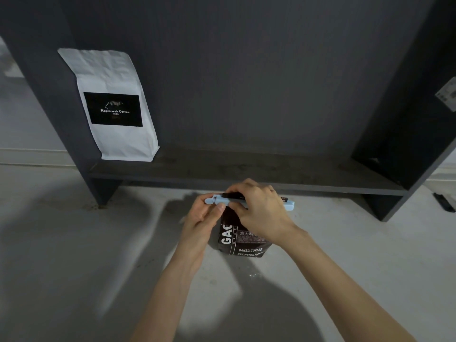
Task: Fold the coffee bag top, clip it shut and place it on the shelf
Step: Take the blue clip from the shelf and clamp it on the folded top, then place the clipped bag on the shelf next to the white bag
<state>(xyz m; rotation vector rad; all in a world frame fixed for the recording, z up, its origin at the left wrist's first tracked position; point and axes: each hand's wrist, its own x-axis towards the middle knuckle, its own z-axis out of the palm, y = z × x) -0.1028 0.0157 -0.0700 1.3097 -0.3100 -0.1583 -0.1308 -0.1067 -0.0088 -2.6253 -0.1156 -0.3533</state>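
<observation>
A dark coffee bag [243, 243] with white lettering stands upright on the pale floor in front of the shelf. A light blue bar clip [288, 202] lies across its folded top. My left hand [202, 218] pinches the clip's left end between thumb and fingers. My right hand [256, 208] covers the clip's middle and presses down on it, hiding most of the folded top. The dark shelf board [246, 169] runs just behind the bag, slightly above floor level.
A white coffee bag [113, 104] with a black label stands at the left end of the shelf, leaning on the back panel. Dark upright side panels [404, 119] bound the shelf left and right. A small dark object [445, 202] lies on the floor at far right.
</observation>
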